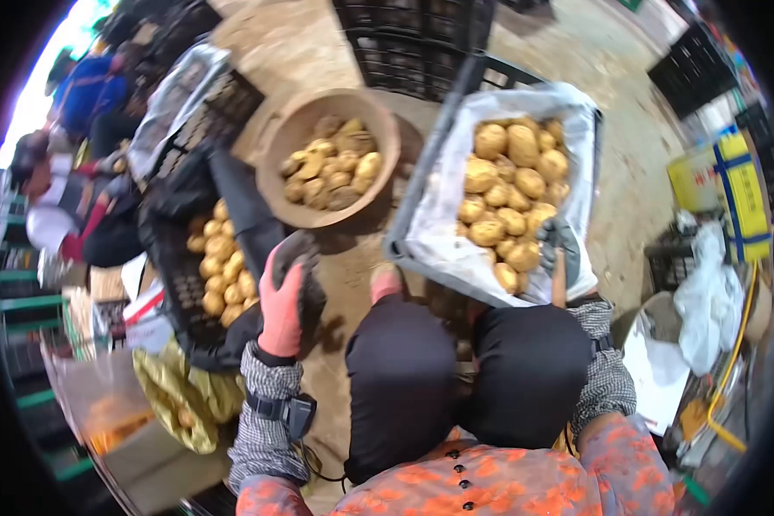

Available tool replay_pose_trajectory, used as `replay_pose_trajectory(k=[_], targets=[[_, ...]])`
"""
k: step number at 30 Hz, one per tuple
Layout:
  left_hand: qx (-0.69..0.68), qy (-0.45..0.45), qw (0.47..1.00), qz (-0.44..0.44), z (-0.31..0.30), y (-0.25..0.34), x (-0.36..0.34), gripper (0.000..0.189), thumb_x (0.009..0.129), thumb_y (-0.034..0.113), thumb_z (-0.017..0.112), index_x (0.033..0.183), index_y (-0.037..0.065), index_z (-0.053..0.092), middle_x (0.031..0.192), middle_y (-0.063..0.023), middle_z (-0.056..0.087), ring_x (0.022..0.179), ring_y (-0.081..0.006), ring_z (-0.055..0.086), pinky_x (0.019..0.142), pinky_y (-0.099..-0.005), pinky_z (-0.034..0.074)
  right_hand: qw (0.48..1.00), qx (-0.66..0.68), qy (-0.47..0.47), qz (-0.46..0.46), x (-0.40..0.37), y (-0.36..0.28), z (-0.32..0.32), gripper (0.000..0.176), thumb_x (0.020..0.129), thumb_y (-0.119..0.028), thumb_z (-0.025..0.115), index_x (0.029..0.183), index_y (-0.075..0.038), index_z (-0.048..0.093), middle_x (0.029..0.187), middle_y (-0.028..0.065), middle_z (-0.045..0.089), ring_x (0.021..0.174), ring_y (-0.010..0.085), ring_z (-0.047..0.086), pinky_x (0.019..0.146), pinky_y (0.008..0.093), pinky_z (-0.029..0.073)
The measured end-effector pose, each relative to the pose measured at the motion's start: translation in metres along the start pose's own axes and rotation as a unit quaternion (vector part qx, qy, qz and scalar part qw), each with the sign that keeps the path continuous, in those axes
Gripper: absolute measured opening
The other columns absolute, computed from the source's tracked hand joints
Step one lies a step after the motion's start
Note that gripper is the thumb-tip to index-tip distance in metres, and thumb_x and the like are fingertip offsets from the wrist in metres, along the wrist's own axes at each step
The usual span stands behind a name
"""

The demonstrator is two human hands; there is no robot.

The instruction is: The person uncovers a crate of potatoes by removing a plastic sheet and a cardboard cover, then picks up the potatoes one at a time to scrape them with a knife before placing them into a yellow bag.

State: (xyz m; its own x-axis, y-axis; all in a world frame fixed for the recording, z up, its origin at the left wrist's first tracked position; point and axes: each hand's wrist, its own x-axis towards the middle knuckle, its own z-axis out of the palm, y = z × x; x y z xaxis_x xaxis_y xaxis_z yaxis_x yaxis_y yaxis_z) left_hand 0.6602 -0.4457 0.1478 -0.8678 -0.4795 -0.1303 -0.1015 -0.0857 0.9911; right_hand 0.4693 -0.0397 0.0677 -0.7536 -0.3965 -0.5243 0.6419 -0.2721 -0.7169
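Two knees point(404, 378) are jutting forward. The left hand point(285, 297) is hanging released, thumb apart, beside potatoes point(224, 267) in a black crate point(168, 254); the right hand point(561, 248) is reaching among potatoes point(507, 189) in a white-lined crate point(434, 222), gripping or not, I cannot tell. Beyond, a bowl point(299, 123) is holding more.

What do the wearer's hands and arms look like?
Left hand: pink glove, dark grey fingers. Right hand: grey glove. Black-and-white flecked sleeves, orange-patterned shirt above. Dark strap round each sleeve, the left one bearing a dark box; thin black cable below.
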Motion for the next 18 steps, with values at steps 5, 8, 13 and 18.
replay_pose_trajectory(k=[5,8,13,18], targets=[[0.320,-0.359,0.864,0.152,0.147,0.000,0.112,0.049,0.079,0.008,0.065,0.126,0.003,0.054,0.125,-0.0165,0.057,0.117,-0.0281,0.055,0.100,-0.0338,0.042,0.998,0.059,0.026,-0.019,-0.005,-0.006,0.009,0.029,0.097,-0.037,0.051,0.101,-0.009,0.053,0.086,0.0011,0.056,0.052,0.0043,0.042,0.043,0.0169,0.031],[0.421,-0.426,0.777,0.193,0.211,-0.053,0.152,0.053,0.081,0.023,0.067,0.128,0.005,0.051,0.132,-0.0185,0.050,0.120,-0.0348,0.049,0.101,-0.0399,0.040,0.998,0.059,0.029,-0.020,-0.007,-0.011,0.016,0.031,0.098,-0.038,0.049,0.102,-0.008,0.052,0.086,0.0017,0.054,0.054,0.0040,0.041,0.043,0.0165,0.031],[0.476,-0.399,0.679,0.391,0.296,-0.082,0.212,0.056,0.080,0.021,0.066,0.131,0.006,0.047,0.137,-0.0200,0.045,0.127,-0.0367,0.043,0.106,-0.0425,0.035,0.997,0.053,0.030,-0.044,-0.009,-0.014,0.016,0.031,0.099,-0.036,0.047,0.100,-0.006,0.053,0.083,0.0030,0.056,0.053,0.0053,0.043,0.045,0.0186,0.034],[0.639,-0.417,0.532,0.368,0.364,-0.096,0.258,0.065,0.073,0.014,0.070,0.133,0.011,0.045,0.133,-0.0173,0.046,0.122,-0.0349,0.047,0.100,-0.0445,0.039,0.997,0.058,0.036,-0.024,-0.009,-0.012,0.013,0.032,0.099,-0.035,0.046,0.100,-0.004,0.054,0.084,0.0047,0.057,0.054,0.0066,0.045,0.046,0.0193,0.035]])
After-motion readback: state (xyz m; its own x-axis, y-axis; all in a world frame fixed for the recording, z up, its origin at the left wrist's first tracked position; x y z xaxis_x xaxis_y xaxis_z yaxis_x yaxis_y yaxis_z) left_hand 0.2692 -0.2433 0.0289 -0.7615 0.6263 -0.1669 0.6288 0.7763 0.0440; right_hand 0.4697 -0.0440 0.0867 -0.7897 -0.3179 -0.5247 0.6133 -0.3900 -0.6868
